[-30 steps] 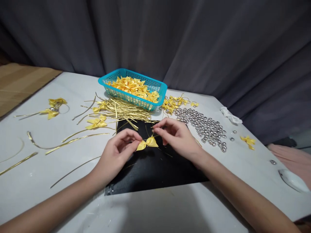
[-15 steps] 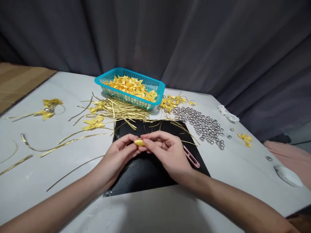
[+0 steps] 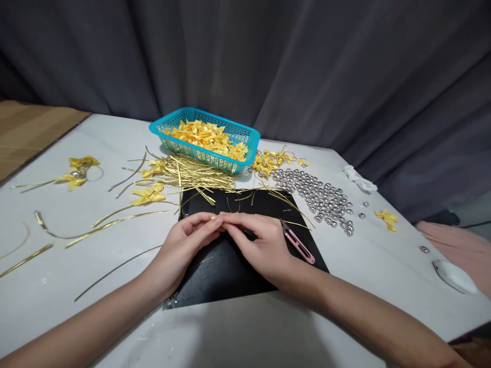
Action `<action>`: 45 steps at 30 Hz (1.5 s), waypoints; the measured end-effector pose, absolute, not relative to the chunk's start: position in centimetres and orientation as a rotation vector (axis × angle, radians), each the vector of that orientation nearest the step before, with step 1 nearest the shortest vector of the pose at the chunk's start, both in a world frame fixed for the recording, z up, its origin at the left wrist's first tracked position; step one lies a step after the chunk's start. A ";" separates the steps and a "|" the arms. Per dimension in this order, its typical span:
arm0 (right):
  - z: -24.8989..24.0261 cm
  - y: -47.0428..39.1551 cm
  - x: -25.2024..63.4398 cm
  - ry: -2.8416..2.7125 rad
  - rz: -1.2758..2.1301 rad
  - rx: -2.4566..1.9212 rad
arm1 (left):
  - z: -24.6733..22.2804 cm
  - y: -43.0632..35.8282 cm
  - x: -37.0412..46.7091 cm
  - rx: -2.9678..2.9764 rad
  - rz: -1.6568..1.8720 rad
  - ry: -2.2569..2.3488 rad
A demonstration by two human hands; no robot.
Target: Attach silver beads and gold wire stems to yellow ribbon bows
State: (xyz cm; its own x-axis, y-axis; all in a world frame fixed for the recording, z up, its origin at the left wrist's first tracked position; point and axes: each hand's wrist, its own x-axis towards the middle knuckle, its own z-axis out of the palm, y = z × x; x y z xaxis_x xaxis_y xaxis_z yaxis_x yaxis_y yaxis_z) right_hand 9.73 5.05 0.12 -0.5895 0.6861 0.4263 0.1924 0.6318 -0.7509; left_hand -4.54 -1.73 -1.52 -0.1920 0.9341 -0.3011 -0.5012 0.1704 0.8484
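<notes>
My left hand [image 3: 190, 243] and my right hand [image 3: 263, 243] meet fingertip to fingertip above the black mat [image 3: 226, 283]. A sliver of yellow satin ribbon [image 3: 214, 218] shows at the left fingertips; the fingers hide most of it. My right thumb and forefinger are pinched together against the same spot, and what lies between them is hidden. Pink-handled thread snips [image 3: 301, 248] lie on the mat beside my right hand. Beyond the hands is a pile of gold twist ties [image 3: 199, 174].
A turquoise basket [image 3: 251, 145] of yellow ribbon bows stands at the back. Silver beads [image 3: 326, 199] are heaped on the right, near a white computer mouse [image 3: 454, 276]. Finished-looking yellow bows [image 3: 148, 195] and loose gold strips [image 3: 115, 222] lie on the left. Pink fabric [image 3: 456, 248] is at the right edge.
My right fingers have closed in over the yellow ribbon, which is now mostly covered. More of the snips shows beside my right hand.
</notes>
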 end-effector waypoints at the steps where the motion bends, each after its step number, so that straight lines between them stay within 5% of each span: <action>1: 0.2 5.1 9.8 -2.115 0.872 -0.691 | -1.5 -1.7 -4.6 0.509 1.393 1.138; 11: 1.5 7.3 10.3 -1.866 1.292 -0.927 | -0.8 -1.6 -4.7 0.444 1.408 1.112; 17: 2.5 7.6 10.7 -2.068 1.125 -0.827 | -0.7 -1.7 -4.8 0.445 1.409 1.136; 24: 1.7 7.1 10.0 -1.894 1.602 -0.865 | -0.9 -1.6 -4.8 0.491 1.361 1.138; 34: 1.0 6.1 9.6 -1.756 1.597 -0.876 | -1.2 -1.4 -5.1 0.398 1.422 1.105; 39: 1.1 6.2 10.1 -1.961 1.396 -0.780 | -1.2 -1.3 -5.2 0.341 1.471 1.093; 45: 2.2 7.8 11.6 -2.412 0.543 -0.432 | -1.1 -1.4 -5.0 0.390 1.434 1.188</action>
